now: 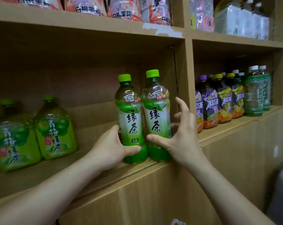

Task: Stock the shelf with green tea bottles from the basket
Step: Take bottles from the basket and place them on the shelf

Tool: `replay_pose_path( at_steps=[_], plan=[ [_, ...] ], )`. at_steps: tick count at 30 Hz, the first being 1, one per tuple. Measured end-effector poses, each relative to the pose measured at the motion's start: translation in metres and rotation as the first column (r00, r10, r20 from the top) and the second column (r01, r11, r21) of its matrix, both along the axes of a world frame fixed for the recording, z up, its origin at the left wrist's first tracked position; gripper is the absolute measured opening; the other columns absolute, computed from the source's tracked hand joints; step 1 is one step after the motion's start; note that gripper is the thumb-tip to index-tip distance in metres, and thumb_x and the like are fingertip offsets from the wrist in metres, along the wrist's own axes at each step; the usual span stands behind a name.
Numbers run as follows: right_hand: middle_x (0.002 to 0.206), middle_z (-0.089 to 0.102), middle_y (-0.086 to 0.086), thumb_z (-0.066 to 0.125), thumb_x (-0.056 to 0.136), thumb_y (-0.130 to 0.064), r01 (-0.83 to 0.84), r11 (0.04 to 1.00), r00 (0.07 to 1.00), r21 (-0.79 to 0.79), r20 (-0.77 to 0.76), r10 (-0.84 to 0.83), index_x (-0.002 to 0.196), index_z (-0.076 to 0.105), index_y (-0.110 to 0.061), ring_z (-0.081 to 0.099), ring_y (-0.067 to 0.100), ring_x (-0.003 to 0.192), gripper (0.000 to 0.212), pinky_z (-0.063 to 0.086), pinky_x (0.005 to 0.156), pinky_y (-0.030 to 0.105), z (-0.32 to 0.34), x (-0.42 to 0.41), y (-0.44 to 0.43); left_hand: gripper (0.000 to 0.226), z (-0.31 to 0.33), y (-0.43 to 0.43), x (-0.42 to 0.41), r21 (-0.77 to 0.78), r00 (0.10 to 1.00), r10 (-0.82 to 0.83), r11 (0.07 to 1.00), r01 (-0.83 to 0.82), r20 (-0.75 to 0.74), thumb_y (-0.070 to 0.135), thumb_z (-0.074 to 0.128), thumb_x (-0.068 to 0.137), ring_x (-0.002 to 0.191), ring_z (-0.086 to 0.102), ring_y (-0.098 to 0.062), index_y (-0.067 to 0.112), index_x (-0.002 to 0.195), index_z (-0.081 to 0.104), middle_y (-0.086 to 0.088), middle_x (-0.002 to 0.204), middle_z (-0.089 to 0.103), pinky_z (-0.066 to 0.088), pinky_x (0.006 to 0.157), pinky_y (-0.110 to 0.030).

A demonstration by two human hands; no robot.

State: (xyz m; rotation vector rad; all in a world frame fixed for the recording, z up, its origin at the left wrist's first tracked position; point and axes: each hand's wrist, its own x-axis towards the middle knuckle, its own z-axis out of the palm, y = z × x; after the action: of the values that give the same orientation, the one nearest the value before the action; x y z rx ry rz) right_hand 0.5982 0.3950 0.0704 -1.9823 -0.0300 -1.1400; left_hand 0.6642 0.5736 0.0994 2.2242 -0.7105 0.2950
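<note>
Two green tea bottles with green caps stand upright side by side at the front right of the wooden shelf. My left hand wraps the base of the left bottle, thumb across its front. My right hand cups the lower part of the right bottle, thumb on the front, fingers spread behind it near the shelf's right wall. The basket is out of view.
Two large green plum tea bottles stand at the left of the same shelf. The neighbouring compartment to the right holds several iced tea bottles. Pink-labelled packs fill the shelf above. A vertical divider stands right of my hand.
</note>
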Motion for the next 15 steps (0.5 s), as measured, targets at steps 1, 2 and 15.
replay_pose_path(
  at_steps=[1, 2, 15],
  plan=[
    [0.108, 0.041, -0.007, 0.085, 0.06, -0.044, 0.061, 0.998, 0.997, 0.002, 0.038, -0.061, 0.147, 0.012, -0.037, 0.048, -0.004, 0.086, 0.114, 0.041, 0.075, 0.01, -0.007, 0.0, 0.001, 0.065, 0.0, -0.001, 0.001, 0.01, 0.999, 0.022, 1.0, -0.022, 0.032, 0.033, 0.087, 0.063, 0.1, 0.058, -0.011, 0.023, 0.118, 0.054, 0.01, 0.11, 0.062, 0.046, 0.083, -0.026],
    [0.098, 0.045, -0.007, 0.085, 0.06, -0.044, 0.099, 0.995, 0.992, -0.003, 0.079, -0.098, 0.147, 0.014, -0.035, 0.049, -0.001, 0.083, 0.113, 0.042, 0.072, 0.011, -0.011, 0.001, 0.0, 0.064, -0.002, -0.001, 0.004, 0.008, 0.998, 0.038, 0.999, -0.038, 0.051, 0.032, 0.087, 0.063, 0.1, 0.059, -0.012, 0.022, 0.117, 0.054, 0.009, 0.11, 0.063, 0.045, 0.084, -0.026],
    [0.121, 0.064, 0.005, 0.07, 0.082, -0.041, 0.141, 0.961, 0.951, -0.237, -0.238, -0.198, 0.143, 0.019, -0.03, 0.063, 0.028, 0.106, 0.081, 0.052, 0.09, 0.043, 0.019, 0.044, -0.003, 0.081, 0.001, -0.016, 0.053, -0.207, 0.99, 0.131, 0.971, -0.117, 0.057, 0.028, 0.079, 0.075, 0.11, 0.06, -0.024, 0.029, 0.138, 0.028, -0.001, 0.126, 0.059, 0.049, 0.097, -0.043]
  ],
)
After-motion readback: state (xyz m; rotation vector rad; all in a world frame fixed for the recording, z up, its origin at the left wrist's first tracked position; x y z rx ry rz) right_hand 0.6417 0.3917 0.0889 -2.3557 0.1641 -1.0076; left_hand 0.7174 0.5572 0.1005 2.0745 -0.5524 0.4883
